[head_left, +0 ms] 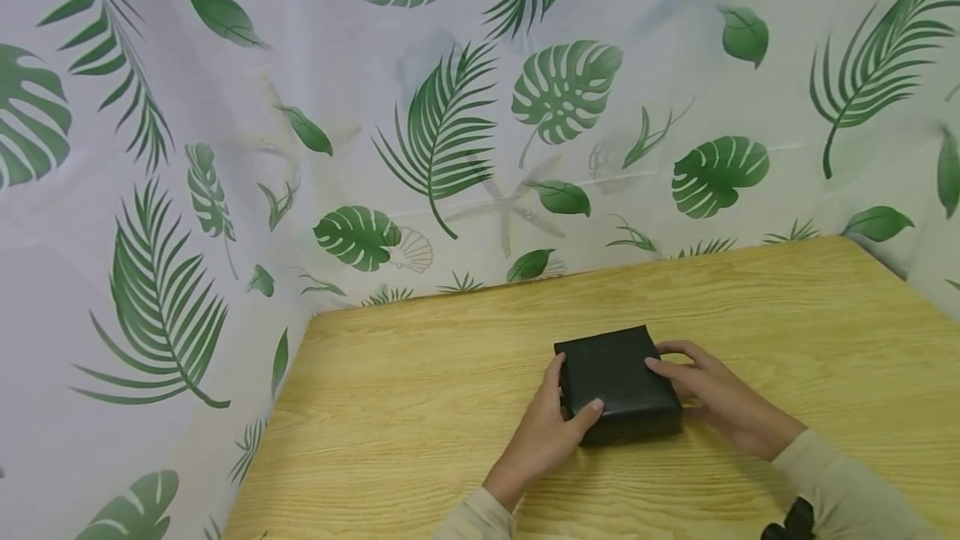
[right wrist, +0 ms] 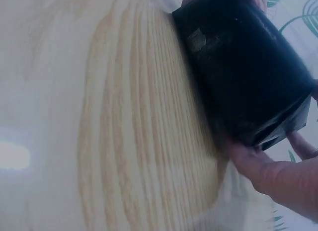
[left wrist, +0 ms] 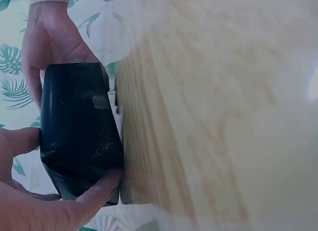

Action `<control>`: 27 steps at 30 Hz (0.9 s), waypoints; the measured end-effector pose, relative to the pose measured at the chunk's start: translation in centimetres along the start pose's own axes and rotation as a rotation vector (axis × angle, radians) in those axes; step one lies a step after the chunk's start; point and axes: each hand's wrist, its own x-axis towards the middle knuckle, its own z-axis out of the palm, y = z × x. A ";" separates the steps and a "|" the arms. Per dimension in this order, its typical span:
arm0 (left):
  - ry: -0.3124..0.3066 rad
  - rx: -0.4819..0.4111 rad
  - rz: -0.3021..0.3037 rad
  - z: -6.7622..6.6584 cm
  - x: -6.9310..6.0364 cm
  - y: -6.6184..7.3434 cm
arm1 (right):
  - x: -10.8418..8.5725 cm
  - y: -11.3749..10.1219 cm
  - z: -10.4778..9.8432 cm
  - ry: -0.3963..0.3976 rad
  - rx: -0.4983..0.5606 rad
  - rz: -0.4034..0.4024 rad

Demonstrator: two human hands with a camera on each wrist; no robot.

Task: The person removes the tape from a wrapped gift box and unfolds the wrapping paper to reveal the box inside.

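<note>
A black box-shaped package (head_left: 617, 373) sits on the wooden table, held between two hands. My left hand (head_left: 542, 432) grips its left side, thumb at the near left corner of the top. On the right side, my right hand (head_left: 716, 398) holds it with the thumb on the top edge. The left wrist view shows the package (left wrist: 79, 121) with a folded end, the left hand (left wrist: 44, 206) around it. In the right wrist view the package (right wrist: 248, 67) has a small pale patch on its side, and the right hand (right wrist: 278, 176) holds its folded end.
The wooden table (head_left: 405, 390) reaches back to a leaf-patterned cloth (head_left: 480, 132) that hangs behind it and at the left. A small dark object (head_left: 791, 521) is partly in view by the right sleeve (head_left: 847, 490).
</note>
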 end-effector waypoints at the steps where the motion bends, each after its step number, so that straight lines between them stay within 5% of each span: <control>1: -0.004 0.009 -0.005 0.0 0.0 0.1 | 0.0 0.1 -0.2 0.005 0.027 -0.001; 8: 0.016 0.082 0.011 -0.3 0.0 0.0 | 0.2 0.3 -1.2 0.024 0.168 0.023; 13: 0.030 0.075 0.035 -0.4 0.2 0.2 | 0.5 0.2 -1.7 -0.022 0.226 0.052; 20: 0.032 -0.014 -0.018 -0.3 0.2 0.4 | 0.2 0.2 -2.0 -0.161 0.345 -0.001; 27: 0.044 0.025 -0.007 0.0 0.3 1.2 | -0.1 -0.1 -1.9 -0.215 0.425 -0.050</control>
